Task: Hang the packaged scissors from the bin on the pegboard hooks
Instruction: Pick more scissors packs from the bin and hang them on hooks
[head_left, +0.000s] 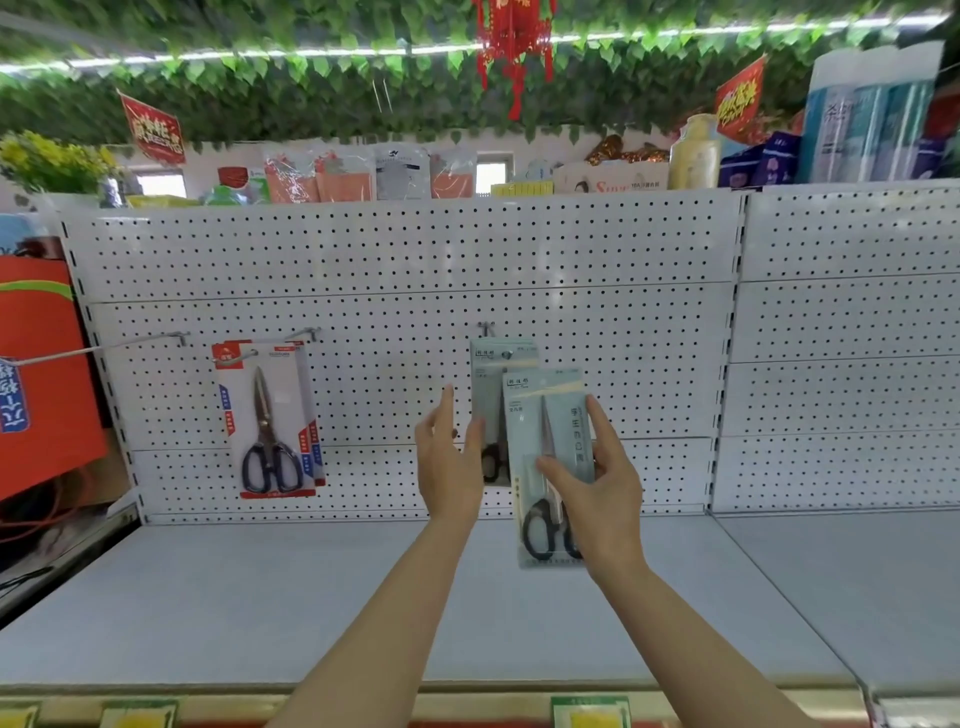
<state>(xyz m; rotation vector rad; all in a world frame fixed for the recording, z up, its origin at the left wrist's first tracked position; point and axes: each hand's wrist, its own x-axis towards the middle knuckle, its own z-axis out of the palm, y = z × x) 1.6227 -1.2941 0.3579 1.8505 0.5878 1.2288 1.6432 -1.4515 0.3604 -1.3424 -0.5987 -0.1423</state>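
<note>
A white pegboard (395, 260) fills the middle of the head view. My right hand (597, 483) grips a pale green scissors pack (545, 415) with black handles, held up in front of the board. Just behind it, another pale green pack (493, 374) hangs on the middle hook (485, 328). My left hand (447, 457) touches that hanging pack's left edge with fingers spread. Red-carded scissors packs (267, 421) hang on a hook (306, 335) further left. A long bare hook (104, 348) sticks out at the far left. The bin is out of view.
A grey shelf (260, 597) runs below the pegboard, with yellow price tags (589, 714) along its front rail. An orange-red box (41, 374) stands at the left. Another pegboard panel (852, 338) continues to the right. Goods line the top ledge under green leaf garlands.
</note>
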